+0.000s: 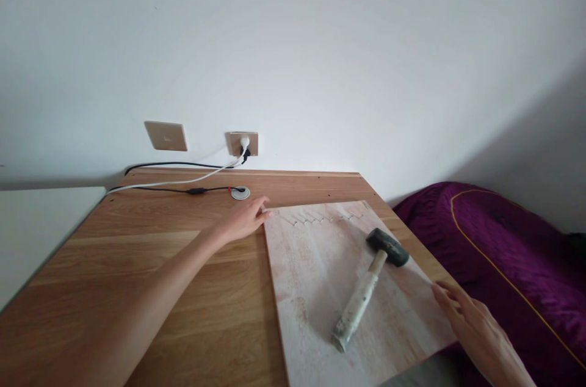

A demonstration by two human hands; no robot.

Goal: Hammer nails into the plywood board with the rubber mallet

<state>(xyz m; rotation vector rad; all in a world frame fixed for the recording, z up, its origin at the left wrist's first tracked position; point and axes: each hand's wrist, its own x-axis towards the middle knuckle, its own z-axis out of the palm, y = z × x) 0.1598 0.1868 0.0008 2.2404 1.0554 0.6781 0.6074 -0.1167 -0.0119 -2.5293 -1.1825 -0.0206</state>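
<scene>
A pale, stained board (315, 271) lies on the right part of a wooden table (183, 253). Its right side juts out past the table's edge. My left hand (245, 219) reaches across the table and its fingertips touch the board's far left corner, fingers stretched out. My right hand (471, 323) rests against the board's near right edge, fingers extended along it. On the board lies a mallet (368, 289) with a black head and a dirty pale handle. Neither hand touches the mallet.
A white wall stands behind the table, with a beige switch plate (165, 135) and a socket (241, 143) holding a white plug. White and black cables (183, 182) run along the table's back edge. A purple bedcover (503, 253) lies to the right; a white surface (36, 222) on the left.
</scene>
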